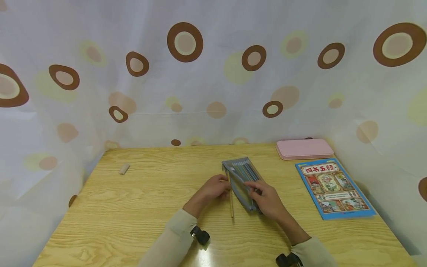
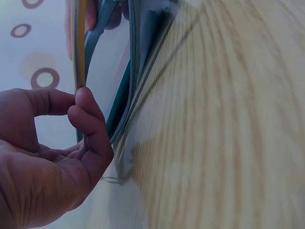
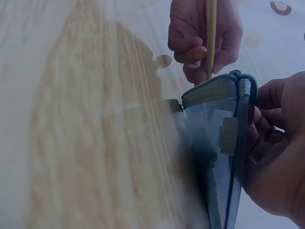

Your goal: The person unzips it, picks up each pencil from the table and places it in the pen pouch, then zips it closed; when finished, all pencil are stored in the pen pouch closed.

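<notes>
My left hand [image 1: 215,187] pinches a thin yellow pencil [image 1: 231,204] between thumb and fingertips. In the left wrist view the pencil [image 2: 79,43] stands close to the opening of a grey-blue zip pouch [image 1: 241,193]. That pouch lies at the middle of the table, with several dark pencils [image 1: 248,168] showing through its clear side. The right hand [image 1: 268,200] grips the pouch's near edge and holds its mouth apart. In the right wrist view, mesh fabric and a small tab show on the pouch [image 3: 205,124]; the right fingertips are partly hidden behind it.
To the right lies a blue picture book [image 1: 335,189], with a pink case [image 1: 304,149] behind it. A small beige block [image 1: 124,169] sits at the far left of the wooden table [image 1: 150,207]. A patterned curtain [image 1: 213,81] encloses the back and sides.
</notes>
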Motion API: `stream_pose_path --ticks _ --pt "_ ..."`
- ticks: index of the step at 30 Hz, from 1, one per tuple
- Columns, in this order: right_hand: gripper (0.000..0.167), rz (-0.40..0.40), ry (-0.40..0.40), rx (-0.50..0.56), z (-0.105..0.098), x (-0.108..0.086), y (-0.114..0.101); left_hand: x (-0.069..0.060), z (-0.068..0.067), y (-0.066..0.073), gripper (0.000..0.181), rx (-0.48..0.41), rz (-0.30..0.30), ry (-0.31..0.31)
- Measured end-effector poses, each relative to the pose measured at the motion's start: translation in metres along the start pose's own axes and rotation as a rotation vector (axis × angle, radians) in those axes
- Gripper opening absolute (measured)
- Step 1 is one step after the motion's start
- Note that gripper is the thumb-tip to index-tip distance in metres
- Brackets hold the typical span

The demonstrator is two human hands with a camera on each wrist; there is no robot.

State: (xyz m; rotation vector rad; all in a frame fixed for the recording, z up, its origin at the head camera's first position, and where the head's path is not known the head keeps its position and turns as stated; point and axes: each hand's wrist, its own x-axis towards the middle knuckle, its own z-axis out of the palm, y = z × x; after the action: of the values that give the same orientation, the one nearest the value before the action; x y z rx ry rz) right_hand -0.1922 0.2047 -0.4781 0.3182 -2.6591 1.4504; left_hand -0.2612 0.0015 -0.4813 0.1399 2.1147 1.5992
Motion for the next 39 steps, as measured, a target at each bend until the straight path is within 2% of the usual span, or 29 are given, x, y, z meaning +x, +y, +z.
stream_pose_path --ticks 7,16,26,30,39 --pt "0.029 0.013 0.010 0.021 0.000 0.000 -0.001 0.011 0.008 0.005 0.048 -0.091 0.005 0.044" --pt "0.030 0.049 -0.013 0.043 0.002 0.001 -0.003 0.019 0.013 0.001 0.048 -0.205 -0.009 0.063" --pt "0.030 0.042 -0.012 0.069 0.000 -0.002 -0.004 0.018 0.014 0.000 0.052 -0.224 -0.049 0.071" --pt "0.029 0.035 -0.012 0.091 0.000 -0.002 -0.003 0.018 0.011 -0.001 0.049 -0.232 -0.038 0.065" --pt "0.029 0.024 -0.008 0.066 0.001 -0.001 -0.003 0.015 0.002 -0.006 0.049 -0.243 -0.006 0.058"
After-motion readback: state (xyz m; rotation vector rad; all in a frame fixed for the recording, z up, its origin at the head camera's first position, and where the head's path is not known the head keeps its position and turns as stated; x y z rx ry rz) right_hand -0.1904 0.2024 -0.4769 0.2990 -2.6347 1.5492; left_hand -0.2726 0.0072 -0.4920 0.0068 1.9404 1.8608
